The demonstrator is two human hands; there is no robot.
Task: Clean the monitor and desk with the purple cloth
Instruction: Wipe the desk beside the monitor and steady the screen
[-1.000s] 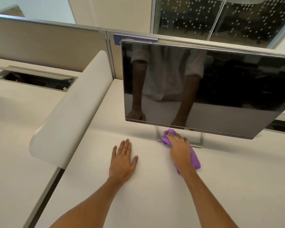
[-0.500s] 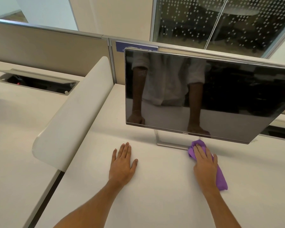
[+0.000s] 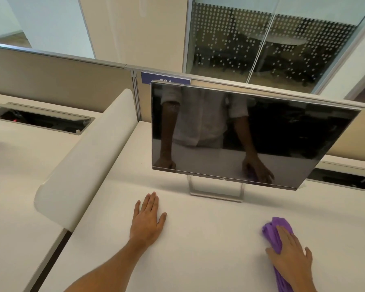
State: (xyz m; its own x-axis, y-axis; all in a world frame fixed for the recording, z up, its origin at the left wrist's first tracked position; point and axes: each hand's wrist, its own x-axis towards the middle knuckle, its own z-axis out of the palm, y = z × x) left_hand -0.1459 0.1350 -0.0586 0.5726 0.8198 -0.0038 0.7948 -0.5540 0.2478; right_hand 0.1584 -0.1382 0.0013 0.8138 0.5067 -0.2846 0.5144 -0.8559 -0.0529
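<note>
Here, right hand (image 3: 291, 256) flat on purple cloth (image 3: 277, 230), fingers straight, pressing it to bench (image 3: 209, 239), left hand (image 3: 147, 218) flat, fingers together, dark monitor (image 3: 240, 133) behind.

Left hand (image 3: 146, 220) flat, right hand (image 3: 291, 255) flat, fingers (image 3: 282, 233) straight
</note>
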